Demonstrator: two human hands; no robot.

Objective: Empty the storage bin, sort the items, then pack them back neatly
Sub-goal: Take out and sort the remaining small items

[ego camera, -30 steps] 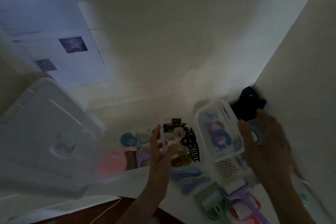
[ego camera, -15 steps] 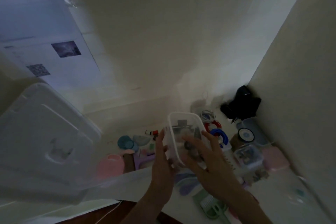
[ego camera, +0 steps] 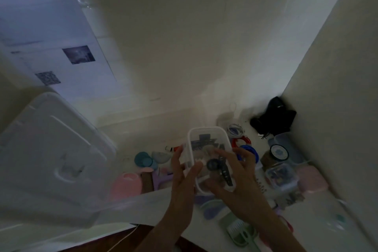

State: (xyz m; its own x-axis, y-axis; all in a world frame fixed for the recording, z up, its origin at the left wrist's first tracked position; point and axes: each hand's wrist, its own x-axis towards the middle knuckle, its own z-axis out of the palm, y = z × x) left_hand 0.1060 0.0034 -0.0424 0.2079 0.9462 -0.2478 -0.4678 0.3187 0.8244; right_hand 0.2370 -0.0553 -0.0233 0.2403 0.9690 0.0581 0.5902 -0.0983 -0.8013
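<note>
In dim light I hold a small clear box (ego camera: 204,137) with black hair clips inside, above the white surface. My left hand (ego camera: 181,178) grips its left side, thumb on the front edge. My right hand (ego camera: 241,182) lies over the clear lid on top of the box with fingers spread, pressing it down. The large white storage bin lid (ego camera: 51,149) leans at the left, and a clear bin wall (ego camera: 143,204) crosses the foreground below my hands.
Loose items lie around: teal discs (ego camera: 143,160), a pink piece (ego camera: 126,185), red and blue rings (ego camera: 243,141), a round tin (ego camera: 278,152), a small filled clear box (ego camera: 281,176), a pink case (ego camera: 312,178), a green brush (ego camera: 239,231). A black object (ego camera: 276,116) sits in the corner.
My right hand brought the clear lid from the right and set it over the box in my left hand; it now rests on top of it.
</note>
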